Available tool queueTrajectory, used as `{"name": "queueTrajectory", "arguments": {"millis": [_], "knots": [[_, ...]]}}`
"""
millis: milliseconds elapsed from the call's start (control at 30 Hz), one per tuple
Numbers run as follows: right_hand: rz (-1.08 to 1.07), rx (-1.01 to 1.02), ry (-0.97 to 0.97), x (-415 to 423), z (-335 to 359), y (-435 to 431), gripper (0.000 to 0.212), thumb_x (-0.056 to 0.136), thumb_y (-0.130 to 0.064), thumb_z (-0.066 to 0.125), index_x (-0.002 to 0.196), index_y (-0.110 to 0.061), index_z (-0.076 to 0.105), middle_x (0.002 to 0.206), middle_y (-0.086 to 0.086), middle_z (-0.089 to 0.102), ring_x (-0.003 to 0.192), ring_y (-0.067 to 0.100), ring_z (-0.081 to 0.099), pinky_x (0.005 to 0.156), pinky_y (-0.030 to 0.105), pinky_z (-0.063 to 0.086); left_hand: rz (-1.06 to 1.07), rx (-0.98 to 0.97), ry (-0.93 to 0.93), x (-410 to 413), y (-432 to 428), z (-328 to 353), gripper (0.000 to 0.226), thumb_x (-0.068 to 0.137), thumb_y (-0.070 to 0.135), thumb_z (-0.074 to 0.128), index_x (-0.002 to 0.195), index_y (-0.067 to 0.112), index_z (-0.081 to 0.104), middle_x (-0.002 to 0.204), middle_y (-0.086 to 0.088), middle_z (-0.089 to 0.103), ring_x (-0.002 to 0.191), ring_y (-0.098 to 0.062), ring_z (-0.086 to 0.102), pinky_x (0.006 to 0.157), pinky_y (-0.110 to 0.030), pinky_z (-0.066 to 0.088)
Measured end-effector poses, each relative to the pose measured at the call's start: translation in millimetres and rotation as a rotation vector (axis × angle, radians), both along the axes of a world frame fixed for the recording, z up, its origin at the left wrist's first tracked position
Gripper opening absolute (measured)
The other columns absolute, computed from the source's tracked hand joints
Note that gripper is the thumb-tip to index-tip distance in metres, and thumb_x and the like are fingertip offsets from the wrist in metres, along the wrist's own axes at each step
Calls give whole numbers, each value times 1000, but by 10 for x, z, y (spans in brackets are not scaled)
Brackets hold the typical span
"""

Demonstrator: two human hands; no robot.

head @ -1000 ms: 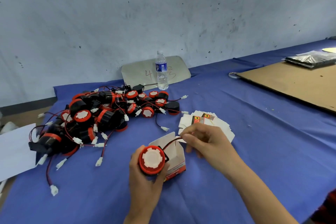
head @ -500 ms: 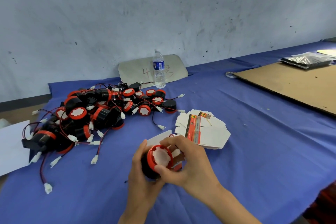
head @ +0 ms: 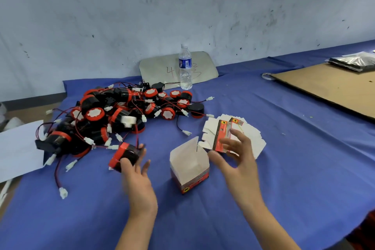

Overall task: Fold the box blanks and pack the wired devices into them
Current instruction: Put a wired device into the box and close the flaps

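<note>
Half a second ago both hands were pressing a device into the folded box; now the box [head: 189,165] stands alone and open-topped on the blue table [head: 284,148], and it looks empty. The left hand [head: 136,176] holds the device [head: 123,156] just left of it in a blurred, loose-looking grip. The right hand [head: 236,160] hovers slack and empty over the box blanks [head: 233,134], so this packing attempt seems undone, with the pile of devices [head: 121,115] waiting.

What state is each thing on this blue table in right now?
Small red-and-white cardboard box: upright, top open.
Flat white box blanks: unfolded, stacked.
Clear plastic water bottle: upright, capped.
Black-and-red wired device: at left hand, blurred.
Right hand: open, empty.
</note>
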State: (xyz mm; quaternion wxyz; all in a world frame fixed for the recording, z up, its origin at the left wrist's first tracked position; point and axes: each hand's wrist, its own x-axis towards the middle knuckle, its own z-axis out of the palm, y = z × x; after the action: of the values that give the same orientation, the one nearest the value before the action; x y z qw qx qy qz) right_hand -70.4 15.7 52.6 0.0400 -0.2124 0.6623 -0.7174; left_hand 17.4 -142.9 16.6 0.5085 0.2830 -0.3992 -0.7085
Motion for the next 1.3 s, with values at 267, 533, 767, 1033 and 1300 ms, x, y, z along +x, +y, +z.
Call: {"name": "queueTrajectory", "arguments": {"millis": [267,533,767,1033,1300], "knots": [[31,506,274,279,-587,-519,131,59,-47,84,135,-61,-22,151,-15,7,139,6,19,107,23,34,-404,430,156,-2,-90,-158,74,68,71,57,119,18,56,118,-17,67,112,-33,63,105,-48,39],[422,-398,-761,72,-349,-292,50,66,-43,80,113,-32,69,118,6,66,103,23,66,74,32,55,-310,246,-109,-68,-83,-185,44,86,38,64,120,10,59,111,-14,70,100,-29,69,86,-38,52],[568,-679,-1150,52,-220,-189,55,70,-46,75,103,-2,73,113,18,66,93,37,68,75,43,57,-112,-636,-965,-66,-38,-335,67,82,18,72,141,16,41,149,-7,39,140,-24,31,113,-42,28],[529,70,-742,105,-153,-220,65,75,-70,51,112,-18,66,84,5,71,70,20,68,62,41,56,-490,-707,-340,26,258,-107,42,86,51,52,128,51,53,125,17,62,114,-6,60,86,-19,51],[309,194,-345,248,-229,-321,85,66,-93,21,110,-30,57,78,-9,71,65,2,65,52,19,48,-510,-524,-259,21,318,-78,37,90,43,51,125,55,53,121,14,66,111,-6,63,82,-14,50]]}}
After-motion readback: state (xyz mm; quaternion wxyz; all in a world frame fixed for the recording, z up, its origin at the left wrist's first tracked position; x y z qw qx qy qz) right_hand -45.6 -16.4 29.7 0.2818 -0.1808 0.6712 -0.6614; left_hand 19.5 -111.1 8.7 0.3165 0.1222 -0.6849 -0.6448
